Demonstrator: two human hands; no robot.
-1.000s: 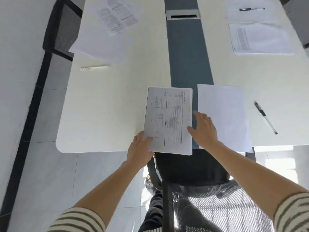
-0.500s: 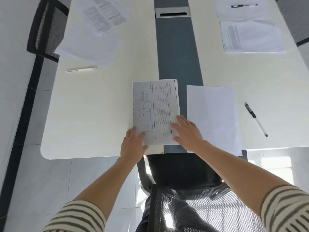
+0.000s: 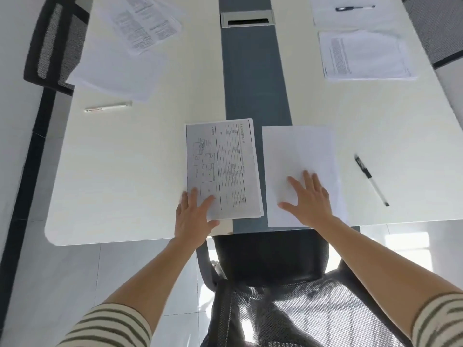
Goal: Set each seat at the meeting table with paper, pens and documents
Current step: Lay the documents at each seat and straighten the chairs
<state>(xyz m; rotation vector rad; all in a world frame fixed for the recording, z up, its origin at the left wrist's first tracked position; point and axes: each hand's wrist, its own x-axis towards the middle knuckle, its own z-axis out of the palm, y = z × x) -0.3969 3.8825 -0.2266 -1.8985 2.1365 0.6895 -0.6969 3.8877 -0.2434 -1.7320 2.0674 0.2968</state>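
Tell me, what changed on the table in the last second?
The right hand left the printed document and moved right onto the blank sheet, where it lies flat. The document slid forward and no longer overhangs the table edge. The left hand stayed on its near left corner; the pen and blank sheet kept their places.

The left sleeve [image 3: 107, 326] and right sleeve [image 3: 438, 321] are cream with dark olive stripes; forearms bare.

pens [image 3: 108, 106] [image 3: 370, 179] [image 3: 354, 8] 3 | documents [image 3: 223, 169] [image 3: 146, 23] [image 3: 363, 56] 3 | blank papers [image 3: 300, 151] [image 3: 117, 73] [image 3: 333, 20] 3 | chairs [image 3: 55, 43] [image 3: 270, 259] [image 3: 436, 26] 3 | hands [image 3: 193, 216] [image 3: 310, 199] 2 | table [image 3: 125, 171] 1 | cable slot [image 3: 247, 19] 1
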